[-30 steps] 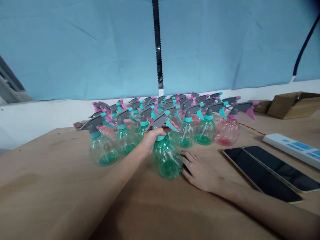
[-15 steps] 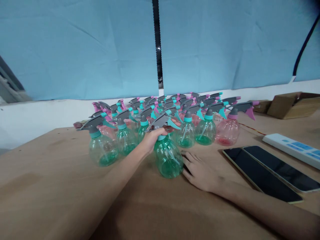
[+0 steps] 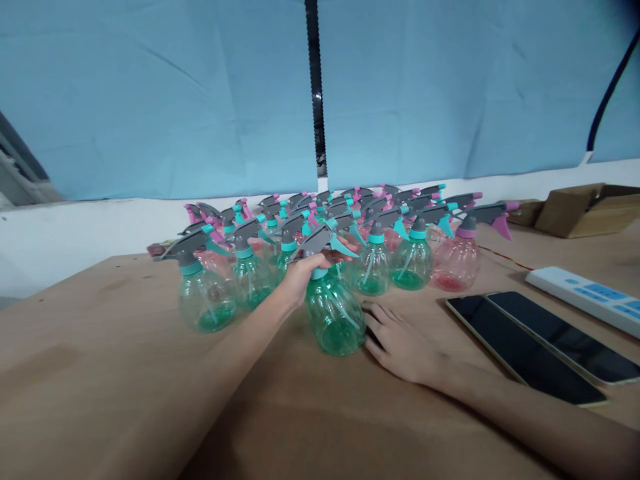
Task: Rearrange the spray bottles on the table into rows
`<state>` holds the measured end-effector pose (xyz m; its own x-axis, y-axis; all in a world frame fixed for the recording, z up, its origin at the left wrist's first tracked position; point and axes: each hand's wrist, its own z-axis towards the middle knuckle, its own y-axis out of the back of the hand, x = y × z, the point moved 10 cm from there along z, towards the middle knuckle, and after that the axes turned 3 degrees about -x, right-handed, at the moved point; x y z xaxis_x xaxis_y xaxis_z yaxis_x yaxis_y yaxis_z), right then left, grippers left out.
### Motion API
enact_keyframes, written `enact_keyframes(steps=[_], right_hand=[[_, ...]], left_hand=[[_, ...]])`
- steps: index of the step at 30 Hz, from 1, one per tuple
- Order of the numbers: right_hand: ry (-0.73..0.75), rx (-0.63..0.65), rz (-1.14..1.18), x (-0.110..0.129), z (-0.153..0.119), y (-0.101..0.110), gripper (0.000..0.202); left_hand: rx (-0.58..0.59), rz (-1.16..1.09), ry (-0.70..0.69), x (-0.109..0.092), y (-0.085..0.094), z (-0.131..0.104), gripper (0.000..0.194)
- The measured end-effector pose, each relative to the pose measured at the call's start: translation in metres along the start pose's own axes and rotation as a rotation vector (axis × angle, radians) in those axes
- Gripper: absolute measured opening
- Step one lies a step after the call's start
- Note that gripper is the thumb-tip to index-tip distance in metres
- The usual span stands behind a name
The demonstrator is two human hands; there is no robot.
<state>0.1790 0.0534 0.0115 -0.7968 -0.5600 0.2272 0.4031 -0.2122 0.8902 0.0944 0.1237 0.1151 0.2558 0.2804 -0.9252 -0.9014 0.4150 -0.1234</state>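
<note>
My left hand [image 3: 301, 280] is wrapped round the neck of a clear green spray bottle [image 3: 336, 317] with a grey head and a turquoise trigger. The bottle leans a little to the left, its base low over or on the wooden table. Beside that base, my right hand [image 3: 400, 343] lies on the table with its fingers stretched out and holding nothing; whether the fingertips touch the bottle I cannot tell. Close behind stand more green spray bottles [image 3: 371, 267], and a pink spray bottle [image 3: 456, 261] is at the right end of the front row.
Several rows of green and pink spray bottles fill the back of the table [image 3: 100, 373]. To the right lie two dark phones [image 3: 525, 350] and a white power strip [image 3: 590, 297]. An open cardboard box [image 3: 565, 212] stands at the back right, before a blue-covered wall.
The head of the held spray bottle has shifted slightly to the left with my left hand. My right hand has stayed in place.
</note>
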Motion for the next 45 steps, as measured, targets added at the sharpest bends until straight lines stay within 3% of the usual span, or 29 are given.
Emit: enact_keyframes(steps=[10,18,24,33,38,42,45], right_hand=[[0.011,0.006,0.018,0.000,0.000,-0.001,0.039],[0.005,0.004,0.014,-0.001,0.000,-0.001,0.040],[0.007,-0.006,0.006,0.000,0.000,-0.001,0.039],[-0.004,0.009,-0.005,0.002,0.001,0.002,0.039],[-0.028,0.043,-0.018,0.001,0.001,-0.001,0.040],[-0.033,0.044,-0.016,0.000,0.001,-0.001,0.041],[-0.025,0.028,-0.007,0.000,0.001,0.000,0.041]], left_hand=[[-0.020,0.072,0.096,0.006,-0.004,-0.007,0.018],[0.005,0.146,-0.057,-0.008,-0.008,-0.003,0.022],[-0.011,0.168,-0.093,-0.012,-0.005,-0.003,0.027],[0.226,0.284,-0.024,-0.016,-0.016,-0.016,0.031],[0.142,0.426,0.010,-0.031,0.016,-0.035,0.026],[-0.030,0.641,0.057,-0.036,0.060,-0.057,0.024],[-0.198,0.834,-0.028,-0.043,0.089,-0.078,0.032]])
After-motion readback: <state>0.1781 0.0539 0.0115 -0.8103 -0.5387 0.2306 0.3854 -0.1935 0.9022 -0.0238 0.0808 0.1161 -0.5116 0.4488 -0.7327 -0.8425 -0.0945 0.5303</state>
